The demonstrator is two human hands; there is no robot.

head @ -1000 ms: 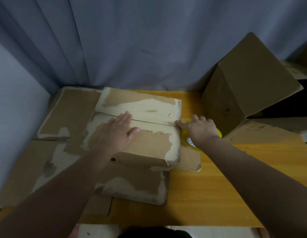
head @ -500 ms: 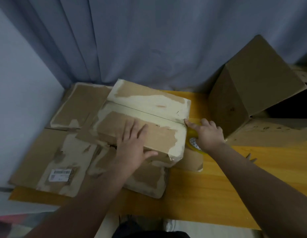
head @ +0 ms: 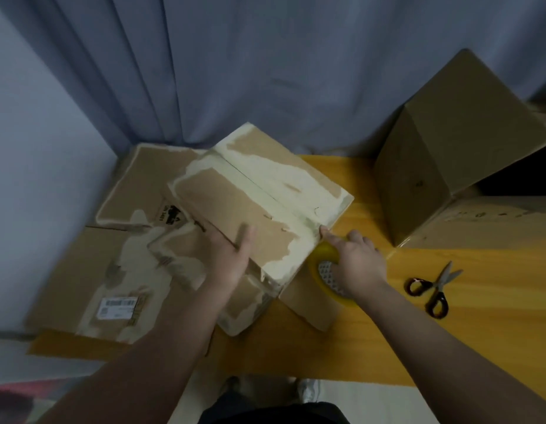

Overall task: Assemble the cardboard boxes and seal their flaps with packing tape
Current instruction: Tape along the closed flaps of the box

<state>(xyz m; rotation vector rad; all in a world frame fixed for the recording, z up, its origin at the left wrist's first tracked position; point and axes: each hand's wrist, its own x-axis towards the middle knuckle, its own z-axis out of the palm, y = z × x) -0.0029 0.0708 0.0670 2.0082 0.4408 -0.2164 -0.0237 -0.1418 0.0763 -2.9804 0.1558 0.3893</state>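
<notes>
The box (head: pixel 259 209) is matt brown cardboard, its top skin torn to rough pale patches. The desk (head: pixel 449 316) is smooth, glossy yellow wood. The tape roll (head: pixel 322 255) looks like shiny yellow plastic. The scissors (head: pixel 433 287) have bright metal blades. The curtain (head: pixel 265 71) is matt cloth.

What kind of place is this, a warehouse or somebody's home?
Probably a makeshift packing corner in a home or small office, not a warehouse: one yellow wooden table against a grey curtain, holding worn cardboard boxes, a tape roll and scissors.
</notes>
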